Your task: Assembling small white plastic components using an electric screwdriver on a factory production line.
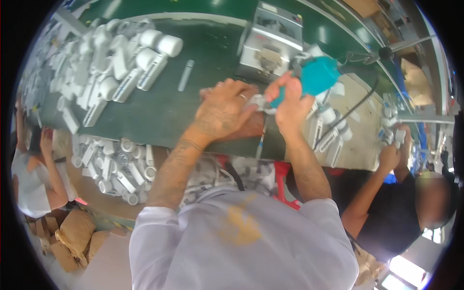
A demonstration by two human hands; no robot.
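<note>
Clamped around the handle of a teal power screwdriver (316, 75), the right hand (290, 104) has its fingers fully wrapped, the tool's body rising up and to the right of the fist. Its tip is hidden behind the knuckles, so where it meets the work cannot be made out. Just left of that grip, the left hand (224, 108) presses down with fingers curled over a small white plastic part (258, 101); only a sliver of the part shows between the two hands, and its shape is hard to tell. Both hands sit on the green belt (145, 116). Beyond the grip stands a grey metal machine (270, 41), partly covered by the tool. Far left of the hands lies a heap of white cylindrical parts (116, 58), blurred toward the rim. Right of the grip, a co-worker's hands (394, 145) hold another white piece, indistinct.
</note>
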